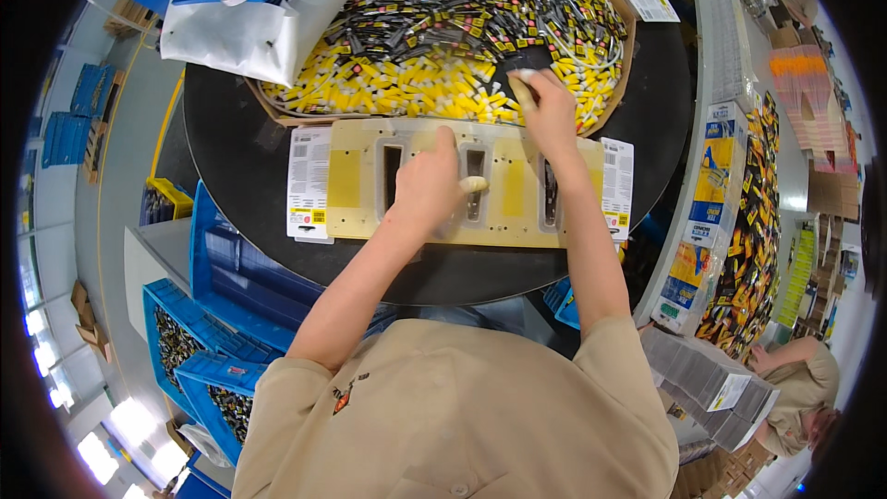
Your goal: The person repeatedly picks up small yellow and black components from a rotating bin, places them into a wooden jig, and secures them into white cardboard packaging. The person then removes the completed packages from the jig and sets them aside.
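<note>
A cream fixture board (351, 134) with slots lies across the round black table in front of me. Clear plastic blisters (378, 214) sit in it, and dark contents show in the right-hand one. My left hand (427, 187) rests over the board between two slots, index finger and thumb stretched apart; its other fingers are hidden. Beyond the board lies a heap of small black tubes with yellow ends (407, 83). At the heap's near right, my right hand (547, 106) has its fingertips drawn together beside a dark gap. What they hold, if anything, I cannot make out.
A cardboard rim (621, 97) surrounds the heap. Printed white cards (309, 183) stick out at the board's ends. Blue bins (176, 333) stand lower left; a white plastic bag (231, 42) hangs upper left. Packaged goods (739, 249) line the right bench, near another person (795, 388).
</note>
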Tool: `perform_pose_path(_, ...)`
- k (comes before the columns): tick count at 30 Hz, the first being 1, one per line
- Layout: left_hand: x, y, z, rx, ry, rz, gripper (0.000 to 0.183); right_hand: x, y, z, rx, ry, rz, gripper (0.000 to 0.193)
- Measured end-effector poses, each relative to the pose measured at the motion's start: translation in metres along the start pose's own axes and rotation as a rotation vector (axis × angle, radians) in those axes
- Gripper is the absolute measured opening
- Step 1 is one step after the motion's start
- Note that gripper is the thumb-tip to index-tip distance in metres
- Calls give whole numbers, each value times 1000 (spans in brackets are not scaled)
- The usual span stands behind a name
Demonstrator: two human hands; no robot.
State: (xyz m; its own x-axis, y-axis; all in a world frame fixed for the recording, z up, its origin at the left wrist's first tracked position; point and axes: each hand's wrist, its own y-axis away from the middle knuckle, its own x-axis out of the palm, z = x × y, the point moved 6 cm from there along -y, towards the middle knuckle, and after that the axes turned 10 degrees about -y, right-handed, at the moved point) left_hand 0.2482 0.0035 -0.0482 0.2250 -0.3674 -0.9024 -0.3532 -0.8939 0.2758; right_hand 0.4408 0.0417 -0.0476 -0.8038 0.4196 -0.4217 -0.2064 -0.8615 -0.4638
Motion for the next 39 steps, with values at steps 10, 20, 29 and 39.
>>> perform_pose_path(10,-26,25,73,74,352,-93,52,90,-52,-28,99,233,235,20)
perform_pose_path(20,-60,25,109,-128,17,-86,48,30,59,38,412,-239,299,23)
perform_pose_path(29,-79,-108,49,7,358,-199,38,9,-2,-32,234,132,26,26)
perform_pose_path(39,-53,-175,42,-93,-90,-87,54,59,-47,-60,457,261,232,28)
